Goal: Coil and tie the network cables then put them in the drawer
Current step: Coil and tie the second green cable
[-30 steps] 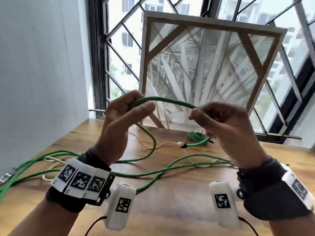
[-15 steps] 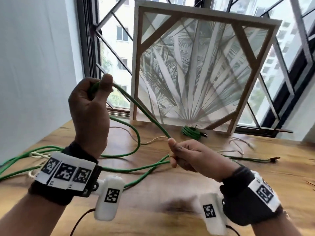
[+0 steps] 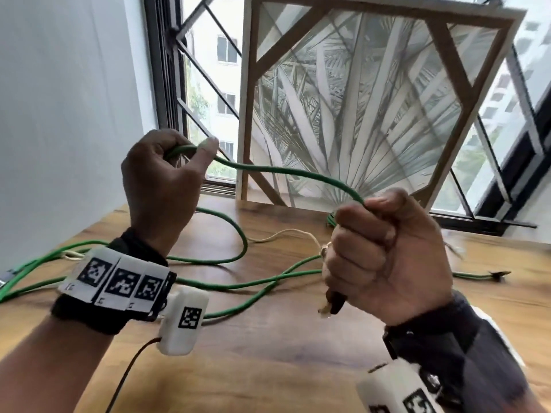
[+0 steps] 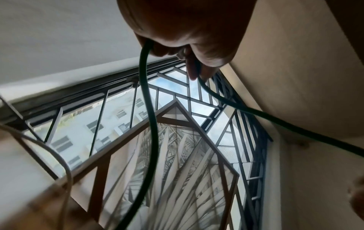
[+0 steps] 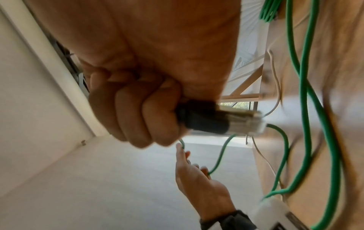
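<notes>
Cable [image 3: 286, 174], green and long, arcs in the air between 2 hands: the left hand [image 3: 161, 186] pinches it between thumb and curled fingers, raised near the window, and the right hand [image 3: 384, 257] is a closed fist around the end, the dark plug [image 3: 334, 302] sticking out below. The rest trails in loose loops across the wooden surface [image 3: 268, 353], crossing a thin white cable [image 3: 283, 234]. The risk, as I judge it, is a snag: pulling more slack could drag the white cable along or tighten a crossing into a knot. A coiled green bundle [image 5: 269, 10] already lies by the framed panel [image 3: 357, 99] propped against the barred window [image 3: 205, 84]. No drawer is in view.
</notes>
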A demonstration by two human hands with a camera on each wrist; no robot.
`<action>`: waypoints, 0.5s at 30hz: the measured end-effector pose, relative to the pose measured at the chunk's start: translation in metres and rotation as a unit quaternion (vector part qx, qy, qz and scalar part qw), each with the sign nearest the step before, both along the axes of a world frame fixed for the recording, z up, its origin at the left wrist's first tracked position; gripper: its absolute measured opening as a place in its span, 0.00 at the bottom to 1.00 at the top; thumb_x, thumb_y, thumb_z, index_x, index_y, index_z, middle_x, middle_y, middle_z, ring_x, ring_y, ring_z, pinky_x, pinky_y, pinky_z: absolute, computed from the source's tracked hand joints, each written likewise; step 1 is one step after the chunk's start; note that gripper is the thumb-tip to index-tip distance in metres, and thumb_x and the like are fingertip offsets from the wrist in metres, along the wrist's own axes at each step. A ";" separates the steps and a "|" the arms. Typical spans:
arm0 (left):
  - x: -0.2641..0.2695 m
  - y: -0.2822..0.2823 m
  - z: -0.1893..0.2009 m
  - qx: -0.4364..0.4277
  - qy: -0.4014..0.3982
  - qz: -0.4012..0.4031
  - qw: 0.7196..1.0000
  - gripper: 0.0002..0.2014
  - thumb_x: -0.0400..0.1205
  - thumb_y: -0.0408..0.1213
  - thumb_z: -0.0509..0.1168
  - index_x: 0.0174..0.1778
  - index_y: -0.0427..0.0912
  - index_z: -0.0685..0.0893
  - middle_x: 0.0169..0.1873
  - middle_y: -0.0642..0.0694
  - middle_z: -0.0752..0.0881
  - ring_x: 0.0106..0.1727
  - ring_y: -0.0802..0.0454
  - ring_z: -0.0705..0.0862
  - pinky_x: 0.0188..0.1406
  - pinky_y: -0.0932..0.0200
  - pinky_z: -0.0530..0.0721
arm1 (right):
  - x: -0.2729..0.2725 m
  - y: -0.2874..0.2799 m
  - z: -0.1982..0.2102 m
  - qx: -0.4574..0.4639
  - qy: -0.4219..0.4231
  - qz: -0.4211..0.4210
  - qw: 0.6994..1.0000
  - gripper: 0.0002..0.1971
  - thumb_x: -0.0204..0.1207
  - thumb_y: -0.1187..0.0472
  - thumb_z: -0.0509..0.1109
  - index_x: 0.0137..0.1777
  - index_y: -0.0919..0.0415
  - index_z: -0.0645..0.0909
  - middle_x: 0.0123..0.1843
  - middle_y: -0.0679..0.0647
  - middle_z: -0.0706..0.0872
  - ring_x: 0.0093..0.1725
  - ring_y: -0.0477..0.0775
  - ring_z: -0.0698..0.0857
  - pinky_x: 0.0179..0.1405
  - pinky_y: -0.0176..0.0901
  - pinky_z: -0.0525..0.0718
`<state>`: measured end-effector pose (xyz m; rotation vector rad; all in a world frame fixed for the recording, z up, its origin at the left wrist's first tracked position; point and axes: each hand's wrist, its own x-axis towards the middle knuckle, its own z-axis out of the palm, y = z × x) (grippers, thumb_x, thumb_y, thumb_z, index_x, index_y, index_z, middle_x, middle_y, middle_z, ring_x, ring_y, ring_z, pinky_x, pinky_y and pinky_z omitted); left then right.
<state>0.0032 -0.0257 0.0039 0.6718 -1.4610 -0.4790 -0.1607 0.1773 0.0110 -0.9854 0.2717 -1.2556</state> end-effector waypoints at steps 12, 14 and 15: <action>-0.020 0.040 -0.018 -0.224 -0.364 -0.178 0.886 0.23 0.81 0.55 0.73 0.26 0.52 0.72 0.29 0.54 0.73 0.28 0.54 0.74 0.25 0.53 0.74 | -0.045 0.004 0.003 -0.023 -0.199 -0.259 0.945 0.12 0.84 0.61 0.54 0.37 0.54 0.68 0.29 0.47 0.62 0.27 0.47 0.59 0.26 0.41 0.59; -0.020 0.049 -0.017 -0.255 -0.391 -0.189 0.864 0.24 0.83 0.55 0.72 0.26 0.50 0.73 0.29 0.55 0.71 0.27 0.54 0.72 0.23 0.55 0.72 | -0.043 0.002 0.003 -0.036 -0.199 -0.289 0.936 0.12 0.87 0.61 0.53 0.41 0.55 0.69 0.32 0.47 0.61 0.30 0.47 0.60 0.31 0.40 0.61; -0.021 0.055 -0.016 -0.270 -0.402 -0.195 0.853 0.24 0.83 0.55 0.71 0.27 0.49 0.73 0.29 0.55 0.70 0.27 0.53 0.70 0.23 0.55 0.71 | -0.042 0.001 0.003 -0.043 -0.197 -0.301 0.932 0.14 0.90 0.60 0.51 0.42 0.56 0.70 0.33 0.48 0.62 0.32 0.47 0.61 0.33 0.39 0.62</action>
